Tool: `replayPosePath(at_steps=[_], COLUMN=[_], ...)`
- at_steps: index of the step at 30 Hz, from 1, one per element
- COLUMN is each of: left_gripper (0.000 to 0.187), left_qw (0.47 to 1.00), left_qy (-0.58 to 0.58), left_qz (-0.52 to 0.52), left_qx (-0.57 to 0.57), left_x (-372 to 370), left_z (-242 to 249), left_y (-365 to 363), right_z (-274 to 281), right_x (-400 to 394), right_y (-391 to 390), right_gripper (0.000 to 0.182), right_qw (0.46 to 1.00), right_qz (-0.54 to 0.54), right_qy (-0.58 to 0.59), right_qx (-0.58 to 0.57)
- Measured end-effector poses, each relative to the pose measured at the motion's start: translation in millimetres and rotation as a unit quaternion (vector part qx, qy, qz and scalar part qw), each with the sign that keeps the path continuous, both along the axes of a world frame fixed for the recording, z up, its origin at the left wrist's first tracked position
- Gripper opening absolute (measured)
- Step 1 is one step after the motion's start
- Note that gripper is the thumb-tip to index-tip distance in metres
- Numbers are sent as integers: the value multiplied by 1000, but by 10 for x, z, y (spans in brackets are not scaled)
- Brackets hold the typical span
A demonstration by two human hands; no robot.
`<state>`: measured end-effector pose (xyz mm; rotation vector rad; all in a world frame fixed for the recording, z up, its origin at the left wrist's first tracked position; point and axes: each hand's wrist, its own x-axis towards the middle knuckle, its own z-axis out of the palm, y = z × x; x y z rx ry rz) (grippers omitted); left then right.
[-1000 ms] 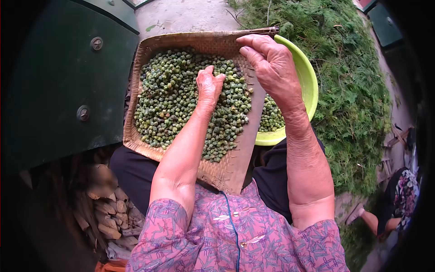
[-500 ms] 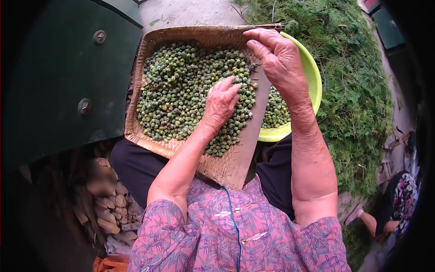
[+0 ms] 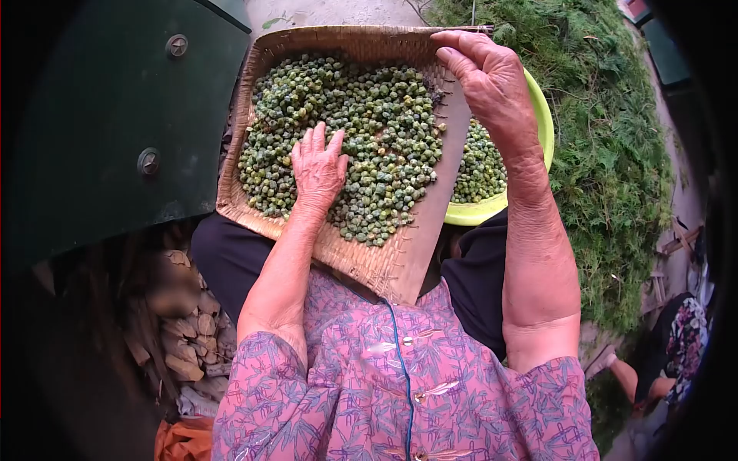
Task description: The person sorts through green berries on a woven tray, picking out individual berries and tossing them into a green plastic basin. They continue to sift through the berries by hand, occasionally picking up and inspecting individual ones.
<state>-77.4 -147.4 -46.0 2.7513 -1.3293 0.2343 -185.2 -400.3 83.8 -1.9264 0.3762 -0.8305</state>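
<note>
Left hand, spread, has moved leftward over small round green fruits in the tan woven tray: fresh patch touched! Right hand, narrowed (grip unclear), at the tray's far corner, near the yellow-green plastic basin.

Site appears to be a household yard. Evidence: split firewood heaped at one side, cut green branches spread over pale ground, and a dark green door with star studs.
</note>
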Motion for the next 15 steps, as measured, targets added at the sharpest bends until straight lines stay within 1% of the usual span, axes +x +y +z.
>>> replayPosePath(at_steps=[1, 3, 4, 5, 7, 8, 9, 11, 12, 13, 15], left_gripper=[49, 49, 49, 49, 50, 51, 51, 51, 50, 49, 47], left_qw=[1000, 997, 995, 995, 987, 991, 991, 976, 980, 980, 977], left_qy=[-9, 32, 60, 60, 135, 109, 115, 177, 141, 146, 167], left_qz=[20, 53, 63, 63, 11, -23, -56, -128, -136, -136, -133], left_qx=[-5, -42, -51, -51, -91, -73, -38, -10, 19, 16, 31], left_x=[-11, -100, -149, -190, -310, -382, -447, -539, -612, -639, -634], left_z=[15, 49, 61, 67, 99, 133, 164, 99, 86, 141, 262], left_y=[63, 186, 221, 231, 191, 133, 83, 54, 80, 104, 199], right_z=[6, 19, 12, 12, 17, 14, 5, -3, -9, -10, 24], right_x=[-3, -16, -15, -13, -18, -16, -10, -2, 2, -2, -37], right_y=[9, 17, 15, 13, 16, 19, 26, 32, 30, 38, 43], right_gripper=[20, 21, 20, 20, 20, 20, 20, 20, 20, 20, 20], right_qw=[1000, 1000, 1000, 1000, 1000, 1000, 1000, 1000, 1000, 999, 1000], right_qz=[1, 4, 3, 3, 4, 4, 4, 5, 2, -1, 4], right_qy=[0, 5, -3, -3, 3, 4, -1, -5, -9, -11, -1], right_qx=[2, 21, 12, 12, -2, -2, -6, -9, -24, -38, -11])
